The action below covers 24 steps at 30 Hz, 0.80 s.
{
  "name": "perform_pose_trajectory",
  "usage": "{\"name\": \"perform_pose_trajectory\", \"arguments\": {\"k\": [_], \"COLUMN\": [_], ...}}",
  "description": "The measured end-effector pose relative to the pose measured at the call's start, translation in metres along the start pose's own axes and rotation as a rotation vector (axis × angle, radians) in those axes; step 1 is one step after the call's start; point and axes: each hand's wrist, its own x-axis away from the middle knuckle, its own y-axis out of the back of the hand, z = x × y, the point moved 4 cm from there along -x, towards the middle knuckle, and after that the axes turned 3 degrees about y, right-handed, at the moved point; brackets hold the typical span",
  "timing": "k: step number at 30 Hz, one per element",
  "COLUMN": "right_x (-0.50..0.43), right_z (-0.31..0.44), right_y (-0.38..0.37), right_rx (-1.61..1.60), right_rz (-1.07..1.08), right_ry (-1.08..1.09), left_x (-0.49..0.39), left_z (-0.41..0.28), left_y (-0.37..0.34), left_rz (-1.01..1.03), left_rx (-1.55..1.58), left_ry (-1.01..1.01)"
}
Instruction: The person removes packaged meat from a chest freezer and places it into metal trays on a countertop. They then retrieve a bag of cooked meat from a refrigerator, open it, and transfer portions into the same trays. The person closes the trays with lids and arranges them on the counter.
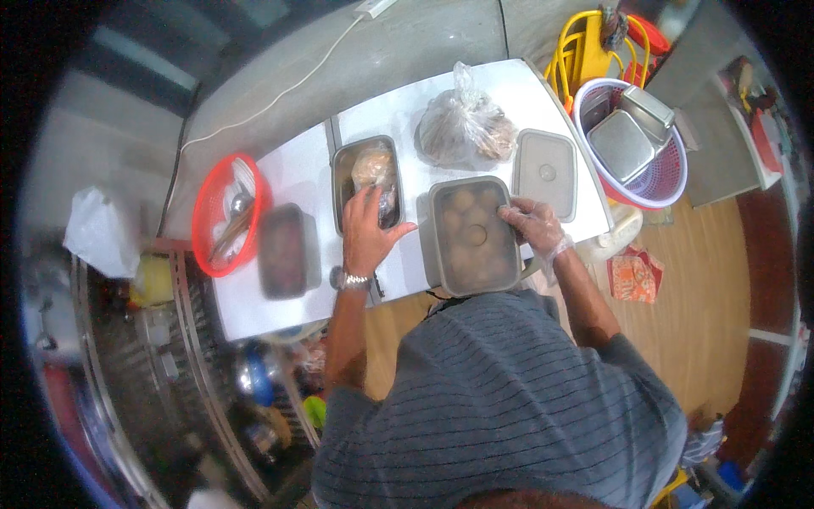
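Note:
My right hand [537, 229], in a clear plastic glove, grips the right edge of a lidded container [477, 254] at the table's front edge. Several round things show through its cloudy lid. Bare, with a metal-banded watch at the wrist, my left hand [372, 232] is spread over the near part of an uncovered metal container [337, 184]. Its fingertips are by a plastic-wrapped bundle [373, 167] in there; whether they touch it is unclear. A loose translucent lid [545, 172] lies to the right, beside a knotted clear plastic bag [467, 130] with contents.
Left on the white table [299, 149] are another lidded container [283, 251] with dark red contents and a red plastic basket [198, 216] of utensils. At right, a purple-and-white basket [675, 175] holds metal containers near a yellow chair [582, 54]. A metal rack [191, 337] stands at lower left.

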Motion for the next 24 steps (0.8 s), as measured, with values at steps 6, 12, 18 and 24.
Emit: {"name": "perform_pose_trajectory", "arguments": {"k": [6, 12, 18, 24], "right_x": [0.002, -0.046, -0.070, -0.057], "right_z": [0.019, -0.009, -0.011, 0.031], "right_y": [-0.005, -0.020, -0.047, -0.019], "right_rx": [0.042, 0.200, 0.223, 0.168], "right_rz": [-0.006, -0.028, 0.017, -0.071], "right_ry": [-0.034, 0.095, 0.299, 0.221], "left_x": [0.051, 0.045, 0.024, 0.008], "left_z": [0.010, 0.025, 0.044, 0.021], "left_y": [-0.021, -0.033, -0.018, 0.015], "left_rz": [-0.105, -0.059, -0.183, -0.174], "left_rx": [-0.069, -0.231, -0.215, 0.026], "left_ry": [0.109, 0.115, 0.089, 0.107]}}
